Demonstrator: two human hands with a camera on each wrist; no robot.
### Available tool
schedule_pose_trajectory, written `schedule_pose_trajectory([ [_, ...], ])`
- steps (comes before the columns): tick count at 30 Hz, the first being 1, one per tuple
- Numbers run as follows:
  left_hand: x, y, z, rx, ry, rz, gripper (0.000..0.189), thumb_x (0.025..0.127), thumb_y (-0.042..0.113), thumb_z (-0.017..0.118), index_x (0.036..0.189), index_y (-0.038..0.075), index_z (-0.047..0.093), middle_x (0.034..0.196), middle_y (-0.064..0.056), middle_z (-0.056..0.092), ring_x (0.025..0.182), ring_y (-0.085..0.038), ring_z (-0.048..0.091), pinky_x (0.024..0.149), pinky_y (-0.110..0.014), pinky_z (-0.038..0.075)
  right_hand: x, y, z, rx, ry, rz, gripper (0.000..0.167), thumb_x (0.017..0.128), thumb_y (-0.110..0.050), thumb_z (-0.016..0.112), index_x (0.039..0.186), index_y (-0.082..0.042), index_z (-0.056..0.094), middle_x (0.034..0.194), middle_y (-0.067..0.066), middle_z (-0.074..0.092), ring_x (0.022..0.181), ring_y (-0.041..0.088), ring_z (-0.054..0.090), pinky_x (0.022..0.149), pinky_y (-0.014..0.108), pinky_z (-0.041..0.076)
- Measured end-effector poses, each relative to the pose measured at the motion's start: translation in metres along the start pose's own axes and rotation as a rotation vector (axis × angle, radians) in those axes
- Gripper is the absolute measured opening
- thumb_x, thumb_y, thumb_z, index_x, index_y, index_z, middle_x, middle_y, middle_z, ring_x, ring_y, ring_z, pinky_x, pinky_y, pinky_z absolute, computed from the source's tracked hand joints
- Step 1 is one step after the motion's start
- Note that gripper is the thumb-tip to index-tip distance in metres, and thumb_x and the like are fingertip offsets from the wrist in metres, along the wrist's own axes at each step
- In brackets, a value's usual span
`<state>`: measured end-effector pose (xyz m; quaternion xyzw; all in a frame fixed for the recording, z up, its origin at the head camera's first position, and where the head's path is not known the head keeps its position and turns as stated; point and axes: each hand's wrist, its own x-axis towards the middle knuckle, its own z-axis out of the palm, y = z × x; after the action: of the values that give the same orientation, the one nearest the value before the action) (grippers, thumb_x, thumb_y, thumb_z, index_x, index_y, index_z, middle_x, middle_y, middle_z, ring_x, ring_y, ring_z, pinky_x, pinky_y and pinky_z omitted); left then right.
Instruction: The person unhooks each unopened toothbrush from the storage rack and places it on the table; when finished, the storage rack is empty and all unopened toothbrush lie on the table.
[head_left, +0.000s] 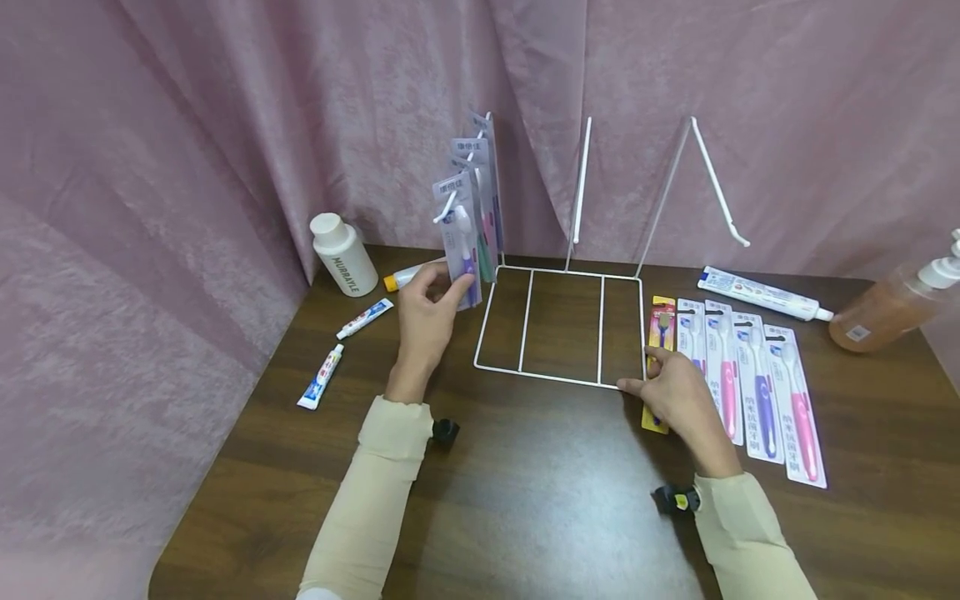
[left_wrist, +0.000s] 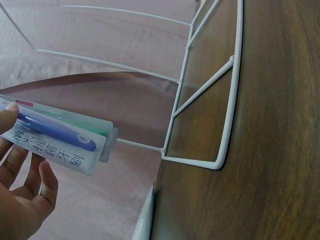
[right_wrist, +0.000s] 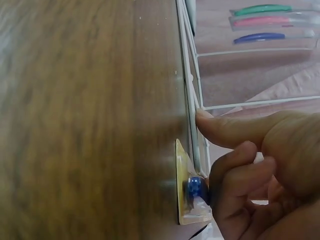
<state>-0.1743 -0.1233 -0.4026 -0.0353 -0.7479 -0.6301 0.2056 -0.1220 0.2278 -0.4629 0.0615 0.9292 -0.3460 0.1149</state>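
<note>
A white wire display rack (head_left: 540, 375) stands on the table, its hooks rising at the back. Several carded toothbrushes hang from the left hook. The front one, a purple-handled toothbrush (head_left: 467, 250), is pinched at its lower part between the thumb and fingers of my left hand (head_left: 427, 321). In the left wrist view its card overlaps a green-handled toothbrush (left_wrist: 87, 125) behind. My right hand (head_left: 678, 392) holds the rack's front right corner, thumb on the front wire and fingers curled by the side wire. A yellow-carded toothbrush (head_left: 655, 419) lies partly hidden under that hand.
Several carded toothbrushes (head_left: 802, 417) lie in a row at the right. Behind them are a large toothpaste tube (head_left: 761, 293) and an amber pump bottle (head_left: 873, 312). A white bottle (head_left: 345, 258) and small toothpaste tubes (head_left: 321, 377) are at the left. A pink curtain (head_left: 390, 100) backs the table.
</note>
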Motion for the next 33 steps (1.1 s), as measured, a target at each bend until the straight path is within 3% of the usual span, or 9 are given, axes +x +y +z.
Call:
schedule_pose_trajectory([
  [7, -0.001, 0.001, -0.003, -0.005, -0.002, -0.001, 0.025, 0.102, 0.007, 0.086, 0.121, -0.008, 0.08, 0.118, -0.03, 0.08, 0.083, -0.003, 0.07, 0.078, -0.016, 0.061, -0.001, -0.002, 0.0, 0.029, -0.004, -0.014, 0.09, 0.096, -0.032, 0.091, 0.165, 0.01, 0.051, 0.117, 0.021, 0.073, 0.073, 0.018, 0.062, 0.064, 0.033, 0.052],
  [14, -0.003, -0.001, -0.006, 0.019, 0.01, -0.009, 0.024, 0.103, 0.008, 0.085, 0.121, -0.007, 0.08, 0.116, -0.03, 0.08, 0.081, -0.002, 0.068, 0.076, -0.016, 0.059, -0.011, -0.007, -0.007, 0.006, -0.027, -0.037, 0.087, 0.099, -0.031, 0.088, 0.166, 0.009, 0.05, 0.131, 0.027, 0.071, 0.102, 0.033, 0.067, 0.074, 0.033, 0.051],
  [17, -0.003, 0.0, -0.006, 0.024, 0.007, -0.01, 0.025, 0.103, 0.009, 0.085, 0.121, -0.007, 0.08, 0.116, -0.03, 0.08, 0.082, -0.002, 0.069, 0.077, -0.016, 0.059, -0.011, -0.007, -0.008, 0.005, -0.021, -0.042, 0.085, 0.1, -0.031, 0.088, 0.166, 0.008, 0.051, 0.133, 0.028, 0.071, 0.106, 0.036, 0.067, 0.076, 0.033, 0.051],
  [26, -0.004, 0.003, -0.007, 0.022, 0.011, 0.002, 0.024, 0.102, 0.008, 0.085, 0.121, -0.007, 0.081, 0.118, -0.029, 0.081, 0.085, -0.002, 0.07, 0.079, -0.017, 0.059, -0.003, 0.003, -0.002, 0.043, 0.036, -0.06, 0.077, 0.094, -0.025, 0.09, 0.159, 0.004, 0.061, 0.114, 0.018, 0.072, 0.092, 0.027, 0.065, 0.073, 0.033, 0.05],
  [33, -0.006, 0.006, -0.004, 0.009, -0.016, 0.057, 0.021, 0.101, 0.008, 0.086, 0.115, -0.008, 0.082, 0.112, -0.029, 0.081, 0.081, 0.001, 0.069, 0.076, -0.017, 0.057, -0.01, -0.002, -0.008, 0.056, 0.007, -0.034, 0.076, 0.099, -0.021, 0.087, 0.163, 0.006, 0.056, 0.121, 0.024, 0.07, 0.087, 0.025, 0.068, 0.071, 0.034, 0.051],
])
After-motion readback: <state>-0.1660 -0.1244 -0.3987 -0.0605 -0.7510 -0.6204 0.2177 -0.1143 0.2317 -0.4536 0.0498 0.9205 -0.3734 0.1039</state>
